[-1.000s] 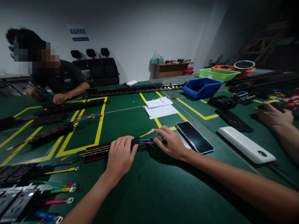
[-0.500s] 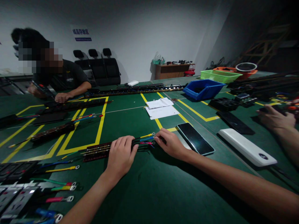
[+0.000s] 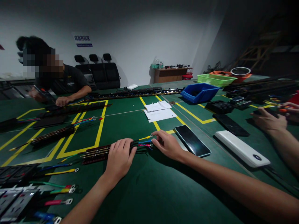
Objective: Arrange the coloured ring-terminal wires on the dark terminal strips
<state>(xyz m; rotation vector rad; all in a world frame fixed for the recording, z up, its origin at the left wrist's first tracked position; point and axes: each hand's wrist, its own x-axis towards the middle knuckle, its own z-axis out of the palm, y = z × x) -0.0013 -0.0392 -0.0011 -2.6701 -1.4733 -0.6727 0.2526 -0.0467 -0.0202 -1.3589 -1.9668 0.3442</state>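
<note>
A narrow dark strip (image 3: 97,153) with brass-coloured rails along its top lies on the green table. My left hand (image 3: 120,154) is over its right end, fingers wrapped across it. Several wires come out beyond that hand: a yellow wire (image 3: 144,138), a blue wire (image 3: 143,142) and a red wire (image 3: 143,145), tipped with metal ring terminals. At these tips is my right hand (image 3: 167,144), thumb and forefinger closed around the yellow and blue ends. Which terminal is between the fingers is partly hidden.
A phone (image 3: 192,140) and a white power bank (image 3: 241,148) lie right of my right hand. Several socket strips (image 3: 18,174) with wires sit front left. Papers (image 3: 160,111) and a blue bin (image 3: 199,92) are farther back. Co-workers' hands (image 3: 268,119) (image 3: 63,101) are right and far left.
The view has shifted slightly. My right fingertips have moved a little toward the yellow wire's ring terminal; my left hand stays on the strip.
</note>
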